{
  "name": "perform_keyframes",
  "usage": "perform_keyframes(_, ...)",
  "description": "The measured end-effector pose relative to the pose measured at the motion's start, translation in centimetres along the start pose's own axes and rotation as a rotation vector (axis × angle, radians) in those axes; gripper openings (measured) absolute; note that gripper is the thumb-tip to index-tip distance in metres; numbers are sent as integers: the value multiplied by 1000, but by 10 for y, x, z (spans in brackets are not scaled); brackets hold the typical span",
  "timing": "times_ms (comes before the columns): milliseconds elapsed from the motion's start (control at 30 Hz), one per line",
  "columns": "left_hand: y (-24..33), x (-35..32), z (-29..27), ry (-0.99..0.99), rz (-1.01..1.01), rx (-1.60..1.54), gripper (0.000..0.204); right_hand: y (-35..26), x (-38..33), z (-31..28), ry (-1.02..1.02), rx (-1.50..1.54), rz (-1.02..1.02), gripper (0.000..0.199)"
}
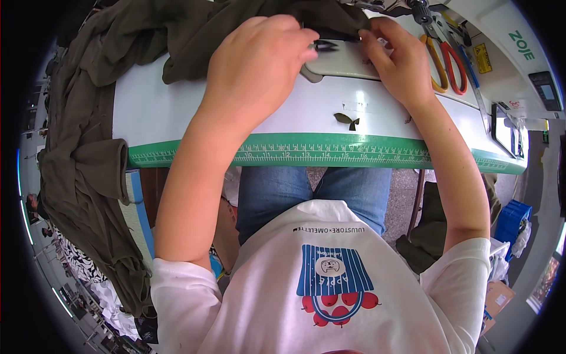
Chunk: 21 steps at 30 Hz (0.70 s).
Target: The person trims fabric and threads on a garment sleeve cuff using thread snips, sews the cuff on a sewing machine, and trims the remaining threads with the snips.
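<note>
My left hand (259,62) is closed around a small pair of thread snips, mostly hidden in the fingers. The dark pointed blades (326,45) stick out to the right, slightly blurred, just under the edge of a dark olive cloth (200,38). With thumb and forefinger, my right hand (404,62) pinches the right end of that cloth's edge. The cloth lies in folds across the far side of the table and drapes down over its left side. Between the hands, the pale bed plate (345,65) of a sewing machine shows.
A green measuring strip (330,150) runs along the table's near edge, with dark cloth scraps (348,121) behind it. Yellow-handled scissors (435,65) and red-handled scissors (453,68) lie right of my right hand, beside the white sewing machine (513,53). A blue crate (512,227) stands lower right.
</note>
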State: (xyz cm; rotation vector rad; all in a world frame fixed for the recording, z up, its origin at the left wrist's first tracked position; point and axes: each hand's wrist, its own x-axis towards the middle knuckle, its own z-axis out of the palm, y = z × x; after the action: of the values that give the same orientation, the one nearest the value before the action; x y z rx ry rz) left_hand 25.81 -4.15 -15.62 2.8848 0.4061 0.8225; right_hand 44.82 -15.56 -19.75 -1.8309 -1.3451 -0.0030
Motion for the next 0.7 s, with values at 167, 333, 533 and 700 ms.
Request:
perform_keyframes(167,8,-14,2,-187,54,-130,29,3,-3,-10,-87,-431,-467,12)
perform_keyframes(333,6,9,-6,-12,275,-26,29,-12,-12,-12,-149,-642,-536,12)
perform_keyframes(533,-19,49,21,-89,396,-36,26,-14,-11,-16,-153,-574,-500,12)
perform_keyframes(700,-23,47,36,-204,289,-114,28,-12,-12,-18,-164,-544,-517,13)
